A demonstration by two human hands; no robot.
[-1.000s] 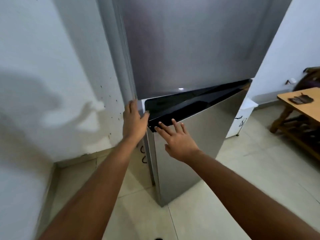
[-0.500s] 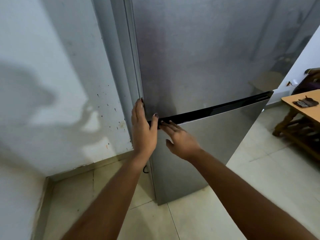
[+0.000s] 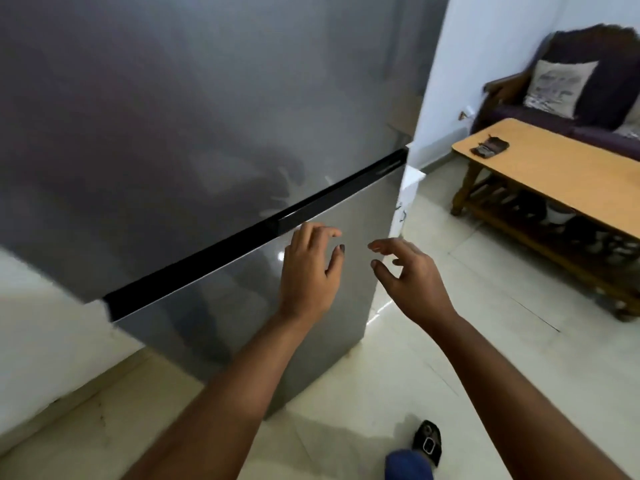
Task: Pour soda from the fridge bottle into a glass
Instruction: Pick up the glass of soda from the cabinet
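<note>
A tall grey fridge (image 3: 194, 126) fills the left and middle of the view, both doors shut, with a black strip (image 3: 242, 237) between the upper and lower door. My left hand (image 3: 310, 268) hovers in front of the lower door (image 3: 214, 323) just under the strip, fingers apart and empty. My right hand (image 3: 408, 275) is beside it to the right, near the door's right edge, fingers spread and holding nothing. No bottle and no glass are in view.
A wooden low table (image 3: 554, 174) stands at the right with a small dark object (image 3: 490, 147) on top and items on its lower shelf. Behind it is a dark sofa (image 3: 588, 95) with a cushion. A white wall (image 3: 41, 323) lies left of the fridge. My foot (image 3: 427, 443) shows at the bottom.
The lower fridge door went from ajar to shut. Both hands left its left edge and now hover open in front of the door, farther right. The view swung right.
</note>
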